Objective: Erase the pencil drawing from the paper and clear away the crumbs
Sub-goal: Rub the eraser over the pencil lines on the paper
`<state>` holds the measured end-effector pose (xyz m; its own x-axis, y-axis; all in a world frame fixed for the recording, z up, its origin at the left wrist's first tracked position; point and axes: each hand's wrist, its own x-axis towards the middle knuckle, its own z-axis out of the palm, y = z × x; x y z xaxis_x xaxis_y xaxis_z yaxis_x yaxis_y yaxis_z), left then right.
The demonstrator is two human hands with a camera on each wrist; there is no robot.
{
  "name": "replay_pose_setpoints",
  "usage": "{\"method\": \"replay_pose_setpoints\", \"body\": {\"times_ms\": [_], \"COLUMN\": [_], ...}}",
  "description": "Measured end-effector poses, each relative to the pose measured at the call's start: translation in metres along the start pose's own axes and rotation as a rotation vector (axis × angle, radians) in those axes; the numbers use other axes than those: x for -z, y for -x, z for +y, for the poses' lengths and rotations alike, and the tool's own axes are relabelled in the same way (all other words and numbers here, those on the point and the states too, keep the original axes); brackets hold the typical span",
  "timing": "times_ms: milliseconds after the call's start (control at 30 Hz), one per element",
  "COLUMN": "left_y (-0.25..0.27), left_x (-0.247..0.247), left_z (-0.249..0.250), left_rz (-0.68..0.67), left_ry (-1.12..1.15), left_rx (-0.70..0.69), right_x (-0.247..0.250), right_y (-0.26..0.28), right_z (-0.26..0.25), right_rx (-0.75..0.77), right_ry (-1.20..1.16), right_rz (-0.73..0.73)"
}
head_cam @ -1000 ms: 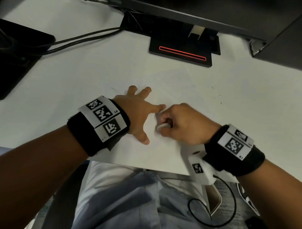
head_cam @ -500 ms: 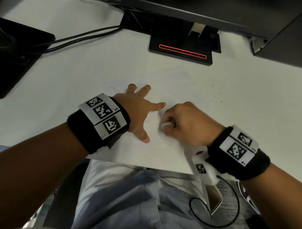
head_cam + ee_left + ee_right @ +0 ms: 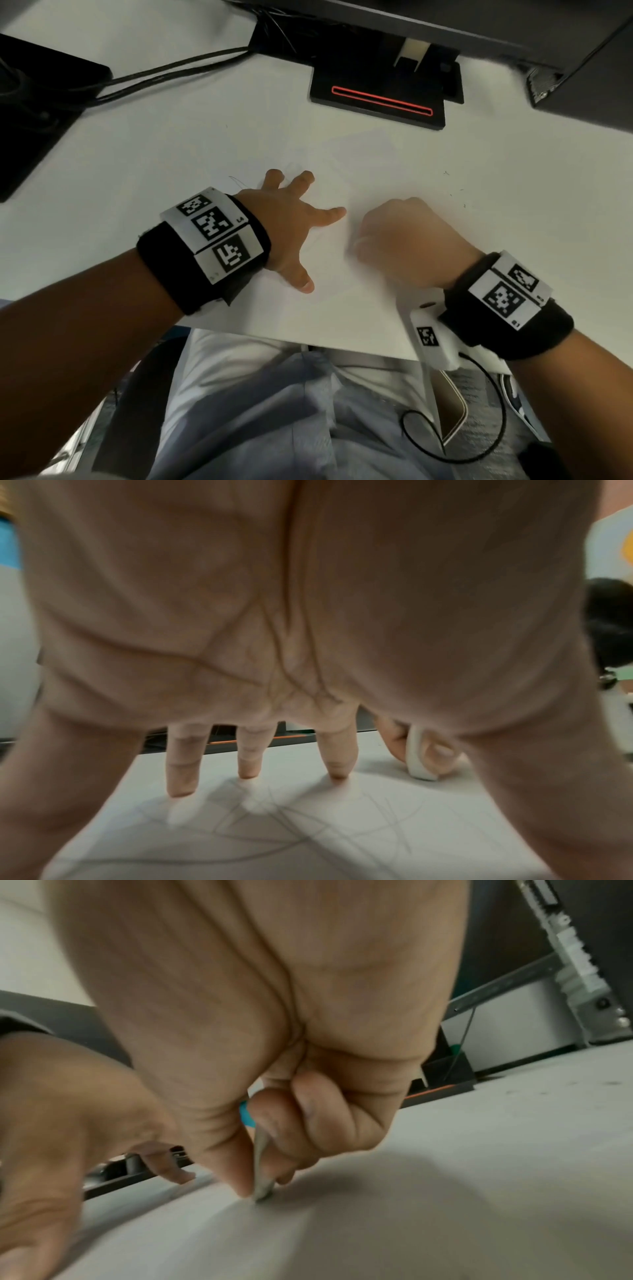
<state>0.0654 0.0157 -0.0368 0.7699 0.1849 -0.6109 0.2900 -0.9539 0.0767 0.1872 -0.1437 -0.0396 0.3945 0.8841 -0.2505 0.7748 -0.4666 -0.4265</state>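
Note:
A white sheet of paper (image 3: 342, 308) lies on the white desk near its front edge. Faint pencil lines (image 3: 308, 829) cross the paper under my left hand. My left hand (image 3: 294, 226) is spread flat, its fingertips (image 3: 337, 773) pressing the sheet down. Just to its right, my right hand (image 3: 397, 240) is curled into a fist and pinches a white eraser (image 3: 416, 756) between thumb and fingers. The eraser's lower end (image 3: 263, 1191) touches the paper. In the head view the right hand is blurred and hides most of the eraser.
Small dark crumbs (image 3: 455, 192) are scattered on the desk right of the hands. A black monitor base with a red stripe (image 3: 380, 101) stands at the back. Black cables (image 3: 154, 75) run to a dark device at the far left. The desk's front edge lies just below the wrists.
My right hand with the eraser has slid to the right across the paper, away from the left hand. The left hand has stayed in place.

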Motion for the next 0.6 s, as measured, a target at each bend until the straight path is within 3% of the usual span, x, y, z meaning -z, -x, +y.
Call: {"method": "replay_pose_setpoints", "body": {"times_ms": [167,333,467,600], "left_y": [0.0,0.0,0.0,0.001], "left_x": [0.0,0.0,0.0,0.001], "left_z": [0.0,0.0,-0.001,0.0], "left_rz": [-0.001,-0.008,-0.009,-0.012], "left_ry": [0.002,0.004,0.003,0.015], "left_rx": [-0.001,0.003,0.005,0.008], "right_x": [-0.013,0.001,-0.013,0.005], "right_y": [0.017,0.007,0.018,0.005], "right_z": [-0.022,0.0,-0.021,0.007], "right_rx": [0.105,-0.058,0.059,-0.102], "right_ry": [-0.012,0.016,-0.008,0.053], "right_rz": [-0.138,0.014,-0.152,0.0]}}
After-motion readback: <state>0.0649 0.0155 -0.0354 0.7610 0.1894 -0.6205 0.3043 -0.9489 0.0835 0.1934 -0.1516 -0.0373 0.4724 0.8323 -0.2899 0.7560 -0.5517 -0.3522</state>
